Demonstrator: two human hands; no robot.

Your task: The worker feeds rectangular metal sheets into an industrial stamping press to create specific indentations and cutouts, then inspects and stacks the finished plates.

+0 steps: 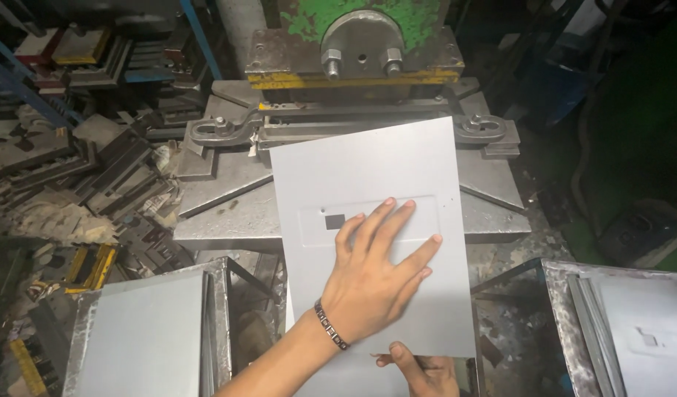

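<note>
Sheet-metal panel (368,176) lies flat on the press bed (221,213), far edge tucked under the die (346,121) of the green and yellow power press (353,44), near edge overhanging toward the person. Left hand (375,276) rests palm-down on the panel, fingers spread wide and flat, pinching nothing; a dark link bracelet (331,325) sits on that wrist. Right hand (423,371) is at the near edge, thumb on top; the fingers below are hidden, so I can't tell whether they're curled under in a pinch, though it looks like an edge grip. Panel: thin, matte grey, smooth, a shallow embossed rectangle (371,220) across the middle with a small square hole (335,221) and a tiny hole beside it. My read: light for its area, stiff enough to hold shape but will flex and drum if lifted by one corner; surface slick, so flat-palm pressure slides it well; sheared edges probably sharp. Best taken at the near edge or two opposite edges, hands clear of the die. Bed is worn bare steel, held by forged clamps (217,132). Steel bins either side: left bin (143,331) holds plain blanks, right bin (625,323) holds pieces that look punched. Scrap offcuts (73,184) are piled far left.
</note>
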